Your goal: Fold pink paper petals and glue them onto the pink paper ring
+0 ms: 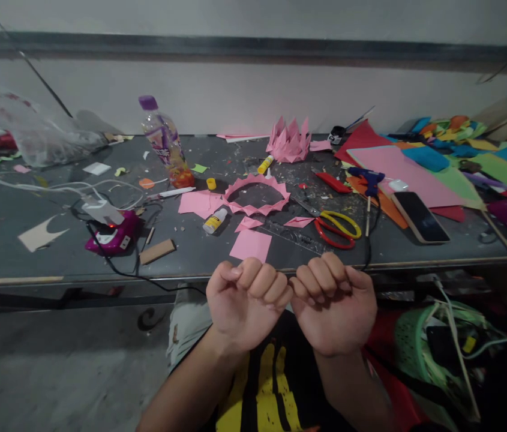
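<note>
My left hand [245, 301] and my right hand [335, 304] are both curled into fists, knuckles touching, held in front of my chest just below the table's front edge [100, 277]. Nothing shows in either fist. Nearest on the table lies a pink paper square [250, 245]. Behind it sits a pink zigzag paper ring [257, 197], with small pink folded pieces [248, 224] beside it. A folded pink paper crown [289, 143] stands at the back.
Red and yellow scissors [336, 227], a blue glue gun [368, 177], a phone [419, 217] and coloured paper sheets [408, 174] lie to the right. A bottle [165, 143], glue bottles [215, 221], a magenta device with cables [113, 235] and a plastic bag [32, 135] are to the left.
</note>
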Available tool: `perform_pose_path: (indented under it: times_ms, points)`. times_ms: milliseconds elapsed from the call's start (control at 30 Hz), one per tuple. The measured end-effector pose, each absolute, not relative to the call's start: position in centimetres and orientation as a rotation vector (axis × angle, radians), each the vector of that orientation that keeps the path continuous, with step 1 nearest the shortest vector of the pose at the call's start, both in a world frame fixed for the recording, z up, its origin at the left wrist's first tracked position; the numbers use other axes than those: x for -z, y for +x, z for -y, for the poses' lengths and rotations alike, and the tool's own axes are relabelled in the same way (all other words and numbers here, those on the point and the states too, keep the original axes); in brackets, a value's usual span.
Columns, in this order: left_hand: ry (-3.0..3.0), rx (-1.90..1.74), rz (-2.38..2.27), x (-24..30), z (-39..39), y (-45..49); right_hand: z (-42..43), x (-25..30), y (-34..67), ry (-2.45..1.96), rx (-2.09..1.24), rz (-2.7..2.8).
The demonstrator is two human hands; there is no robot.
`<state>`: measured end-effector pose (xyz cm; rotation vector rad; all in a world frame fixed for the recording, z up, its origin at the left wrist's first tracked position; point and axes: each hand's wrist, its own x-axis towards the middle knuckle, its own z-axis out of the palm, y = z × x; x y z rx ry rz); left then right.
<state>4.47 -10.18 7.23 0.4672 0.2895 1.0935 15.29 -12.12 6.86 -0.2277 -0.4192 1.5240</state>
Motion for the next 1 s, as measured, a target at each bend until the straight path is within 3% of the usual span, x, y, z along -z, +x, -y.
perform_pose_path:
  times_ms: [433,733,900,1000]
  points:
    - [0.452,-1.121,-0.31,-6.2,9.4,4.7,11.1,-5.5,15.3,-0.283,-1.531,0.403]
    - [1.191,-1.569,-1.166,-0.3,2.2,0.2,7.0,-0.8,17.9,-0.813,-1.208,0.571]
    - [1.701,-1.47,-1.617,0.2,-0.5,-2.6,6.4,0.8,18.7,-1.014,-1.036,0.801]
    - [2.106,-1.454,-1.605,0.3,-0.6,-2.5,5.7,1.3,18.4,-1.237,-0.892,1.164]
